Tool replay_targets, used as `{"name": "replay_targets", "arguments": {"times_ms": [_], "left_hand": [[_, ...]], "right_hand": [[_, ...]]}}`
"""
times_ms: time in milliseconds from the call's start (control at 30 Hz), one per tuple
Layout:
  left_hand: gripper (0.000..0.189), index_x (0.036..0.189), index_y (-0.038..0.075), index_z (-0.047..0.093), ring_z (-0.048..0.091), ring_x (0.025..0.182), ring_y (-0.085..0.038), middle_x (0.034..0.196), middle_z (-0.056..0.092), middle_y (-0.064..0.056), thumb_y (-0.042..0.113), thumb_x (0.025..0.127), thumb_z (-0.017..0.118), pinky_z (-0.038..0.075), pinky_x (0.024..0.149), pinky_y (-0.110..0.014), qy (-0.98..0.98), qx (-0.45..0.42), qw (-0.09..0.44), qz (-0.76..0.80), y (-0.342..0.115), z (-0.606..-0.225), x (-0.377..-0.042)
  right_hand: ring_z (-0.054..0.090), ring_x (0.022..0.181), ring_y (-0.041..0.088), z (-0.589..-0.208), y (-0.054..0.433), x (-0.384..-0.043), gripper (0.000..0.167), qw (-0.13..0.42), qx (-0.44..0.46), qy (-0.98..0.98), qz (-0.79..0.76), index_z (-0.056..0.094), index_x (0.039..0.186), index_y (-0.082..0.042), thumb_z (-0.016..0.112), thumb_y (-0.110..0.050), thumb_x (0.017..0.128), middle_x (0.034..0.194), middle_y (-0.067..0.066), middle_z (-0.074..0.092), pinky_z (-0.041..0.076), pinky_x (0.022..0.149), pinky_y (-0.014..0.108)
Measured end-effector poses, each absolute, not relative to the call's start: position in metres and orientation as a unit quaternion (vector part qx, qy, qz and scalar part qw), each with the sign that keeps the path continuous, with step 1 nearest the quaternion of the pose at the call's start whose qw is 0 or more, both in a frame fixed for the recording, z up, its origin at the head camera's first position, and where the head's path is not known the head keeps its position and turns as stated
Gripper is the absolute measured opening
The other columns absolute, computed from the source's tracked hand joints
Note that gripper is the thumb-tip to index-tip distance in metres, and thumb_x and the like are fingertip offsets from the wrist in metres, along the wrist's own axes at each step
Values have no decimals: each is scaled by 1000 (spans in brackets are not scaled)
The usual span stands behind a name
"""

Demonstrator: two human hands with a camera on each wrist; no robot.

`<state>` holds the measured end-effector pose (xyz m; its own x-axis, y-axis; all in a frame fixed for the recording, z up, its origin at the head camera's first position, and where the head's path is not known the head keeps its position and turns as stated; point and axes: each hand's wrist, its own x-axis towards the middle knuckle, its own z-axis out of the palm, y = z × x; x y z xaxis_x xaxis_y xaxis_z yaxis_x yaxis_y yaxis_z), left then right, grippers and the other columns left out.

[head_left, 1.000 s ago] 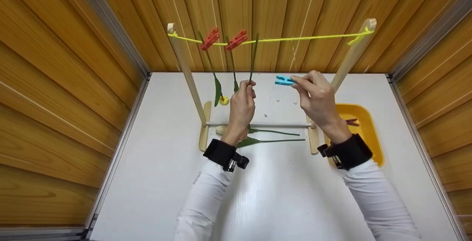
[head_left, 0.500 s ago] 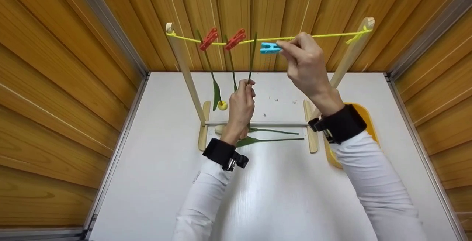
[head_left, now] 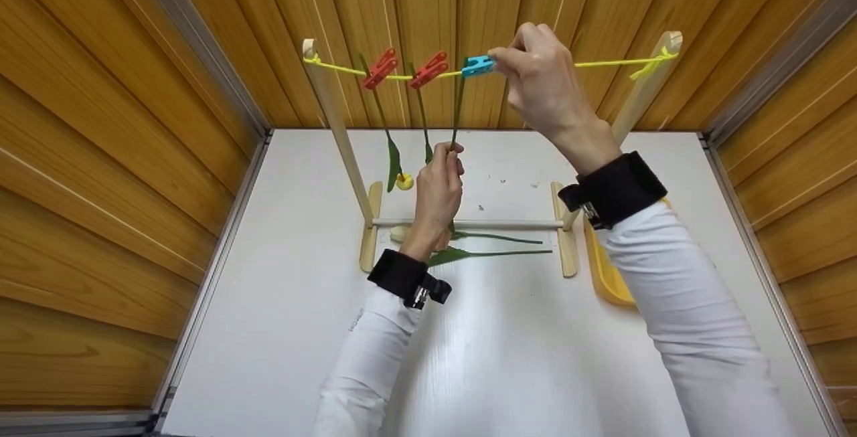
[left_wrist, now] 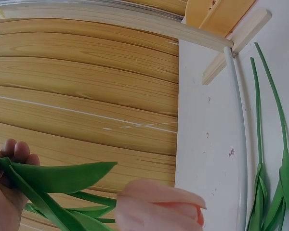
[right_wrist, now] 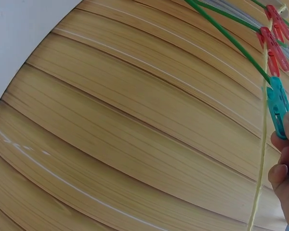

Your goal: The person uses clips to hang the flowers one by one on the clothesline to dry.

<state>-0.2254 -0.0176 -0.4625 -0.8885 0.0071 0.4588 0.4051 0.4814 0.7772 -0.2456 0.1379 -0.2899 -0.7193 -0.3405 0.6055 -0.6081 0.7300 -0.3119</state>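
My left hand (head_left: 440,189) grips the green stem of a pink tulip (left_wrist: 156,207), which hangs bloom down with its stem end up at the yellow cord (head_left: 616,63). With thumb and finger, my right hand (head_left: 546,79) pinches a blue clothespin (head_left: 478,65). In the right wrist view the tip of that blue clothespin (right_wrist: 278,103) meets the stem beside the cord. Two red clothespins, one on the left (head_left: 381,69) and one nearer the middle (head_left: 430,70), hold other stems on the cord. A yellow tulip (head_left: 404,182) dangles from the left one.
Wooden posts, left (head_left: 338,136) and right (head_left: 646,85), carry the cord. A white crossbar (head_left: 495,224) joins their feet. Two tulips lie on the table in front of it, their stems (left_wrist: 257,115) pointing right. Under my right forearm stands a yellow tray (head_left: 608,276), partly hidden.
My right hand has risen and moved left with the blue clothespin, from above the table up to the cord and stem. My left hand stays in place.
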Motion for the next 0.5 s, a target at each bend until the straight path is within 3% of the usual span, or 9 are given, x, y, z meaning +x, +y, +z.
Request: {"name": "replay_targets", "arguments": {"times_ms": [500], "left_hand": [[24,113,5,58,55,64,-14,78,62,-8,14,108,36,42,58,-23,-846,-121,205,-478,-19,-464,-226]], "right_hand": [[42,90,26,-284,132,-251,22,178,257,-926,210,74,113,0,59,-5,97,90,14,51,30,73,31]]}}
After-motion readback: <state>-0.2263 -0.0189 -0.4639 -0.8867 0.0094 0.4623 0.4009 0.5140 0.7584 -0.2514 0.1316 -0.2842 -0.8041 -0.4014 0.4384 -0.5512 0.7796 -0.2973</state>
